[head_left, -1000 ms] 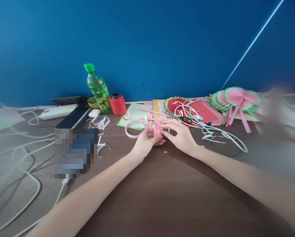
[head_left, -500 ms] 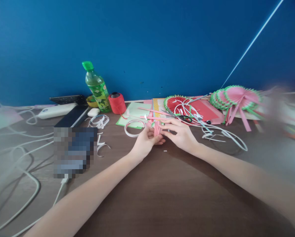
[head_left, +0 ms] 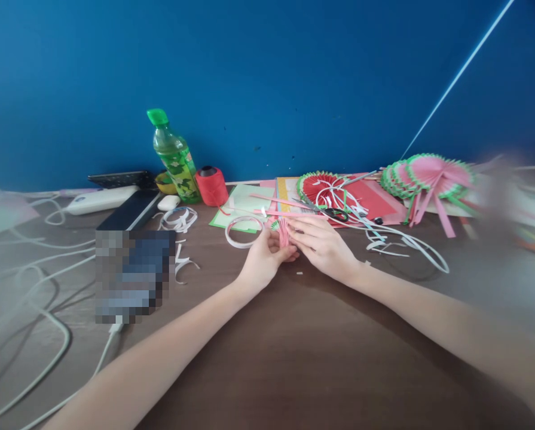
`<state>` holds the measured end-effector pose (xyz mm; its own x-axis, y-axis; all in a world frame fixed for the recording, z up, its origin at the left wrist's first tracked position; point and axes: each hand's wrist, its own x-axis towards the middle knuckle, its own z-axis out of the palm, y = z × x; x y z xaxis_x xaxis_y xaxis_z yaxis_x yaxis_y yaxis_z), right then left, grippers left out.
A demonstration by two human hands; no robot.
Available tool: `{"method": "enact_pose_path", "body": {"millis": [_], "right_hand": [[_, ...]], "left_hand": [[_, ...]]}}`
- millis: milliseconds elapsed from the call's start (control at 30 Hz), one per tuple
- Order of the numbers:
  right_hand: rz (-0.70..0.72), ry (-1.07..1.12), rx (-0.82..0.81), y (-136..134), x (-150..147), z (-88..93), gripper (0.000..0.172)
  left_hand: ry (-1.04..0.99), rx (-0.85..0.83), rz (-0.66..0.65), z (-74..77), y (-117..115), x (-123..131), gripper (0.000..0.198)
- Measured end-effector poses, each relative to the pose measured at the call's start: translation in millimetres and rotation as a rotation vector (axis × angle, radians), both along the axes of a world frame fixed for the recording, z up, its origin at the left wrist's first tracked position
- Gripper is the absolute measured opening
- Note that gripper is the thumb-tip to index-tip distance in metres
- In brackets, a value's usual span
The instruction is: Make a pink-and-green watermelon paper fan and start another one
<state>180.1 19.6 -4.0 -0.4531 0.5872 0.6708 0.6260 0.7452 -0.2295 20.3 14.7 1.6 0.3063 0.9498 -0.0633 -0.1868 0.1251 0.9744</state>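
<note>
A small pleated pink paper fan with a green edge (head_left: 282,230) stands between my two hands on the brown table (head_left: 294,358). My left hand (head_left: 262,261) pinches its lower end with fingers closed. On the fan's right side my right hand (head_left: 323,245) presses against it, fingers curled and closed on the folds. Black-handled scissors (head_left: 336,214) lie just beyond my right hand. A ring of white tape (head_left: 242,230) lies left of the fan.
Finished red and pink paper fans (head_left: 424,176) and paper strips lie at the back right. A green bottle (head_left: 174,156), a red thread spool (head_left: 211,186), a phone (head_left: 135,275), a power bank (head_left: 99,201) and white cables (head_left: 38,310) fill the left side.
My right hand has closed in on the folded fan, its fingers lower and tighter against it. The view has shifted slightly; my left hand keeps its hold.
</note>
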Motion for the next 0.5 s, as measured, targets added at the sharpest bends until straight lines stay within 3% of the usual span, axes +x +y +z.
{"method": "enact_pose_path", "body": {"millis": [500], "right_hand": [[-0.027, -0.070, 0.173, 1.6, -0.9, -3.1, 0.026]], "left_hand": [[-0.046, 0.004, -0.040, -2.0, 0.4, -0.8, 0.036]]}}
